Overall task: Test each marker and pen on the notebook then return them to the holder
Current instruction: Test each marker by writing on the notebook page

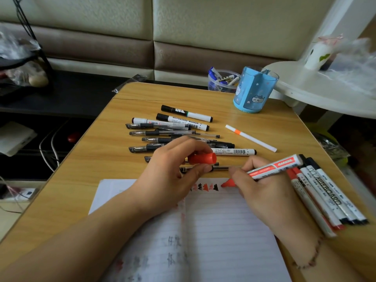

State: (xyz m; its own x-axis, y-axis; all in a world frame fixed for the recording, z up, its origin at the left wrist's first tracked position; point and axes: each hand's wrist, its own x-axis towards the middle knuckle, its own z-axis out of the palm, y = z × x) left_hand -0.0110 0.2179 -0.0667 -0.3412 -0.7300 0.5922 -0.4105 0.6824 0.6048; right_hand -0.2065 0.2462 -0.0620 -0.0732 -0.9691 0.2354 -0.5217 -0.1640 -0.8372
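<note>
Red marker (272, 167), white-barrelled and uncapped, pinched by right hand (262, 186); left hand (173, 169) grips its red cap (202, 158).

Table (97, 159): glossy wood-grain laminate. Notebook (219, 231): matt lined paper. Holder (253, 92) at 1 o'clock: clear blue plastic. Cap (202, 158): smooth red plastic.

You see a red cap (202, 158), a red-and-white marker (272, 168), a blue cat-print holder (253, 92), a wood-grain surface (114, 159)
</note>
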